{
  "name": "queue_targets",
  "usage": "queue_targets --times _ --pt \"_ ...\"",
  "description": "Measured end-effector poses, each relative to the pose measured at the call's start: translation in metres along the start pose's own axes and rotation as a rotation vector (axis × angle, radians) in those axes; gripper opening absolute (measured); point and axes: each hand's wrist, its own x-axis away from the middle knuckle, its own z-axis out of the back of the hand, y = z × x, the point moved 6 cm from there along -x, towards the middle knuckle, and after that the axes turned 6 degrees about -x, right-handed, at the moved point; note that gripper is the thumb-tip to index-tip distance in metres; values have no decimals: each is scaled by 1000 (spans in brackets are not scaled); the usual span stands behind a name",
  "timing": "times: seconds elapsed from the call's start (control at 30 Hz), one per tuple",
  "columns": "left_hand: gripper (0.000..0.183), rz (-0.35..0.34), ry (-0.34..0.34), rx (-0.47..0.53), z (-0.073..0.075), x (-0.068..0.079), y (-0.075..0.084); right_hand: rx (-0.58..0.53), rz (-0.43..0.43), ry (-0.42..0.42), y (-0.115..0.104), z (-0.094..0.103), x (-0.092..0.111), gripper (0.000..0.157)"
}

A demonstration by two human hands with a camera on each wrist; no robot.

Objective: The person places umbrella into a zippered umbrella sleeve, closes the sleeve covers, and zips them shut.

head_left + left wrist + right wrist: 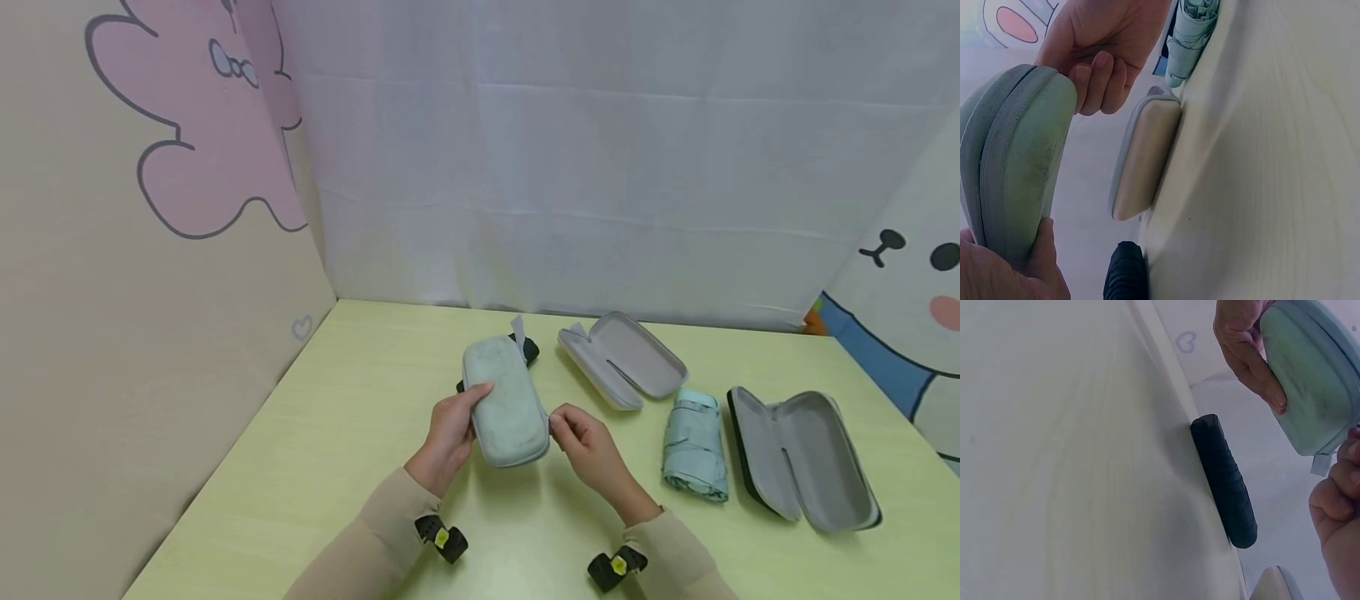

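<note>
My left hand (pixel 452 427) grips a pale green zip case (pixel 508 404) by its left side, thumb on the front face, and holds it up over the table. Thumb and fingertips of my right hand (pixel 588 446) pinch the zipper pull at the case's lower right edge; the fingers hide the pull itself. Along the rim in the left wrist view, the zipper seam (pixel 1004 134) runs with its two halves together. A grey fabric tab (pixel 1321 464) sticks out from the end of the case. Behind the case lies a black rolled umbrella (pixel 1225 481).
An unfolded hard case with grey lining (pixel 637 358) lies at the back right of the table (pixel 337 433). Nearer, a light teal folded umbrella (pixel 695 446) lies beside another unfolded grey-lined case (pixel 817 458). A white curtain (pixel 600 192) hangs behind the table.
</note>
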Motion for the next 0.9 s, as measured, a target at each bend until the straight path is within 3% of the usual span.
queue_targets --times 0.27,0.47,0.9 --pt "51 -6 1 7 0 -1 -1 -11 3 0 11 1 1 20" --pt "51 -16 15 42 0 0 2 21 25 -5 0 0 1 20" --pt "55 0 49 93 5 -4 3 43 59 -18 -4 -1 3 18"
